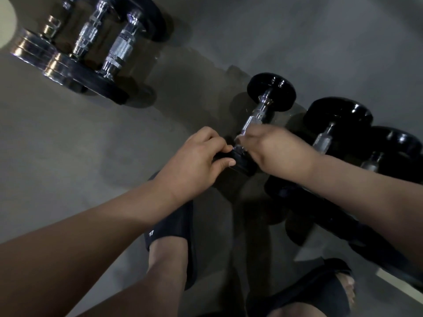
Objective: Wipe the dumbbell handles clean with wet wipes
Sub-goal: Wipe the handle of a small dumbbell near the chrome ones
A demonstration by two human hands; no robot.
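A small black dumbbell point(271, 92) with a chrome knurled handle point(254, 120) lies on the grey floor in the middle of the head view. My left hand point(199, 159) grips its near black end, fingers curled round it. My right hand point(272, 147) is wrapped round the lower part of the handle. No wipe shows in either hand; my fingers hide what lies under them.
Two more black dumbbells point(338, 120) lie close on the right. A row of larger dumbbells point(119, 51) with chrome handles stands at the upper left. My feet in dark slides point(176, 227) are below the hands. The grey floor point(68, 145) stretches to the left.
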